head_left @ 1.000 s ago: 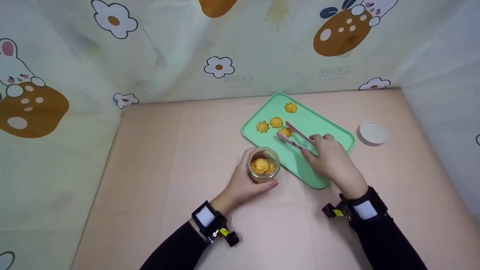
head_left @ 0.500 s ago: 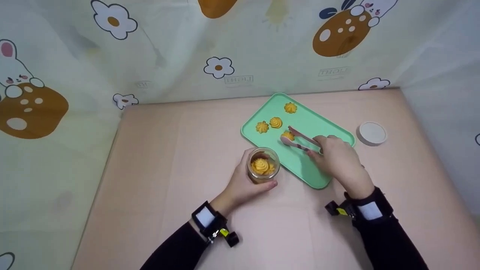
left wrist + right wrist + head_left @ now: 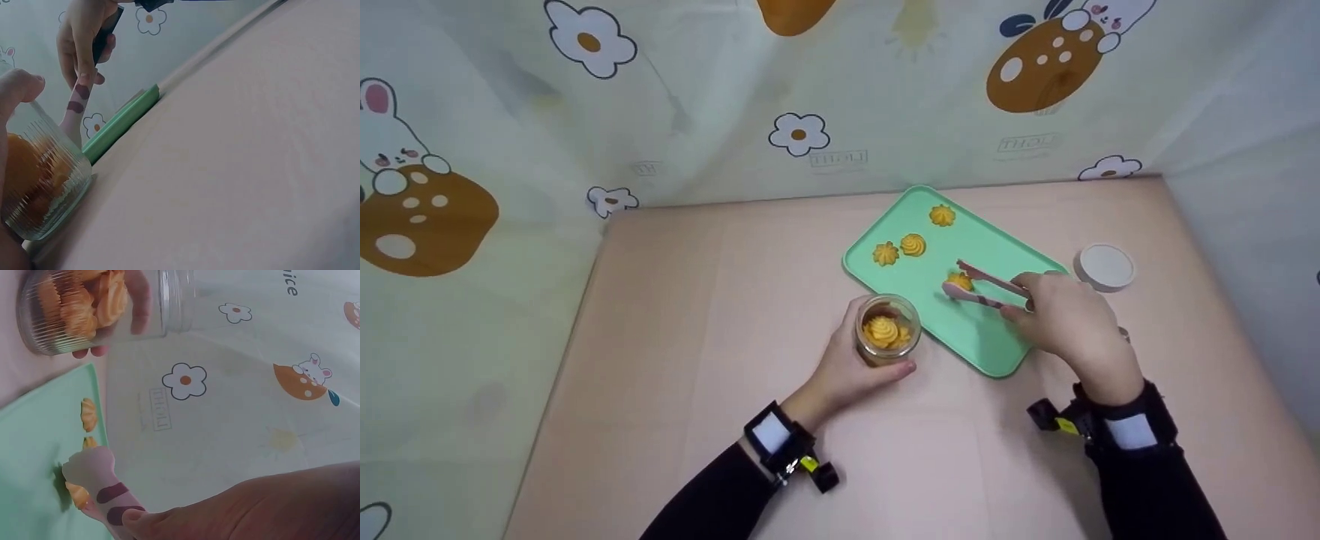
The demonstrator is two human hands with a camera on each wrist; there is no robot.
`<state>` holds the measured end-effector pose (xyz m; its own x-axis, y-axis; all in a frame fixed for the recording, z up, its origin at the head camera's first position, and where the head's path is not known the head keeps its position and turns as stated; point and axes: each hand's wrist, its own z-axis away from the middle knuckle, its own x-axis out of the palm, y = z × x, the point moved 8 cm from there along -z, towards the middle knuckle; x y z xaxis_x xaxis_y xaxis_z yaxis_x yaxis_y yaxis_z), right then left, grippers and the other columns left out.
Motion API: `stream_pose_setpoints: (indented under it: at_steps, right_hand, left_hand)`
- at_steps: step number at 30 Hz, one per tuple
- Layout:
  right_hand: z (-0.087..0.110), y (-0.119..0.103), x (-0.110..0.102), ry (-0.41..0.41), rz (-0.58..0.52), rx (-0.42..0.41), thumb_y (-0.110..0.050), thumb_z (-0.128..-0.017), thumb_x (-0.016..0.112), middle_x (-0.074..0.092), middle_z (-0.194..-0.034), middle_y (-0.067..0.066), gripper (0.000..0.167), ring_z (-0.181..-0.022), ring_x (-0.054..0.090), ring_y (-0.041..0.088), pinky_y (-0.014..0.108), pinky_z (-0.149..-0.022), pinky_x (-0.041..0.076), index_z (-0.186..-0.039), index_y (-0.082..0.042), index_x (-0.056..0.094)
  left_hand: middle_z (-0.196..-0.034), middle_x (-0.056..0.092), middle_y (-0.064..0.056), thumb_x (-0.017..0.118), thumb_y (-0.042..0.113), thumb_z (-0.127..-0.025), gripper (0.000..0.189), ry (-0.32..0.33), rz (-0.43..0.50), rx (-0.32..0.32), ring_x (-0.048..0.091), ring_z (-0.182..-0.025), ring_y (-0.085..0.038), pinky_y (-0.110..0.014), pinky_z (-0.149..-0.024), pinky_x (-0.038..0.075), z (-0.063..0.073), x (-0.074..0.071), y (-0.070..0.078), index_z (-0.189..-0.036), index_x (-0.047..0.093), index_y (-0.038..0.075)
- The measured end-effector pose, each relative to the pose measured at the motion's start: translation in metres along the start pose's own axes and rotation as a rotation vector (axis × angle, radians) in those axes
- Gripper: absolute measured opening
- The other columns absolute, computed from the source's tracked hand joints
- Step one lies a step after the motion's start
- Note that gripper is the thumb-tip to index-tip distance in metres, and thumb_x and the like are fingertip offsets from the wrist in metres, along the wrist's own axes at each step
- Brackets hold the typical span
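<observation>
My left hand [image 3: 844,367] grips a ribbed clear glass jar [image 3: 101,309] standing on the table, its mouth open and several piped cookies [image 3: 883,331] inside. In my right hand [image 3: 1069,315] is a pair of pink tongs [image 3: 986,285] with dark stripes, pinched between thumb and fingers. Between the tongs' paw-shaped tips sits a swirl cookie [image 3: 959,281], just over the green tray [image 3: 982,345]; its shadow falls on the tray in the right wrist view. Farther back on the tray lie a round swirl cookie [image 3: 913,245] and two star-shaped cookies [image 3: 886,253].
A white round lid [image 3: 1105,268] lies on the table right of the tray. The pale pink tabletop [image 3: 720,300] ends at a patterned curtain [image 3: 697,112] behind and at both sides. The jar stands close by the tray's near left edge.
The right hand and tongs have moved right and toward me, bringing the cookie between the tips away from the others on the tray. The left hand and jar have stayed in place.
</observation>
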<state>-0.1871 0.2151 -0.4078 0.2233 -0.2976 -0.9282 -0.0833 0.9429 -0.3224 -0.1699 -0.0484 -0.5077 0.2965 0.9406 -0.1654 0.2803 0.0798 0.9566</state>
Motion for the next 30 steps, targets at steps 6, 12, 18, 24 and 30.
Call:
stream_pose_setpoints:
  at_steps: [6,12,18,24,30]
  right_hand:
    - [0.004,-0.004,-0.004,0.019,0.006,-0.013,-0.028,-0.101,0.078,0.074,-0.093,0.014,0.038,-0.084,0.070,0.033,0.051,-0.068,0.057,-0.123,0.003,0.073]
    - [0.011,-0.007,-0.009,0.037,0.002,-0.028,-0.028,-0.101,0.078,0.075,-0.099,0.017,0.039,-0.089,0.071,0.036,0.055,-0.073,0.058,-0.125,0.003,0.073]
    - [0.016,-0.008,-0.013,0.059,-0.029,-0.023,-0.025,-0.102,0.076,0.076,-0.098,0.016,0.038,-0.087,0.071,0.034,0.053,-0.070,0.057,-0.130,0.001,0.073]
    - [0.015,-0.006,-0.010,0.051,-0.014,-0.021,-0.028,-0.101,0.077,0.074,-0.092,0.014,0.043,-0.083,0.069,0.033,0.053,-0.070,0.057,-0.127,0.005,0.071]
    - [0.011,-0.009,-0.001,0.019,-0.006,-0.046,-0.031,-0.102,0.075,0.071,-0.087,0.013,0.046,-0.080,0.068,0.031,0.051,-0.068,0.056,-0.127,0.008,0.070]
  left_hand:
    - [-0.146,0.063,-0.003,0.100,0.013,-0.073,0.098,0.010,0.010,-0.010,0.058,-0.139,-0.026,-0.048,-0.125,0.039,0.000,0.001,-0.003,-0.155,0.047,0.012]
    - [-0.145,0.063,0.002,0.101,0.019,-0.075,0.097,-0.001,0.012,-0.008,0.058,-0.138,-0.020,-0.046,-0.124,0.040,0.000,0.001,-0.003,-0.154,0.047,0.015]
    - [-0.145,0.064,0.004,0.101,0.027,-0.077,0.093,-0.006,0.011,-0.001,0.058,-0.137,-0.018,-0.045,-0.124,0.040,0.001,0.001,0.001,-0.153,0.048,0.017]
    - [-0.145,0.063,0.003,0.101,0.026,-0.077,0.093,-0.005,0.008,0.004,0.058,-0.137,-0.018,-0.045,-0.124,0.040,0.001,0.000,0.001,-0.153,0.048,0.016]
    - [-0.144,0.063,0.002,0.101,0.025,-0.077,0.093,-0.008,0.012,0.014,0.058,-0.137,-0.020,-0.045,-0.123,0.041,0.000,0.001,-0.001,-0.153,0.048,0.016]
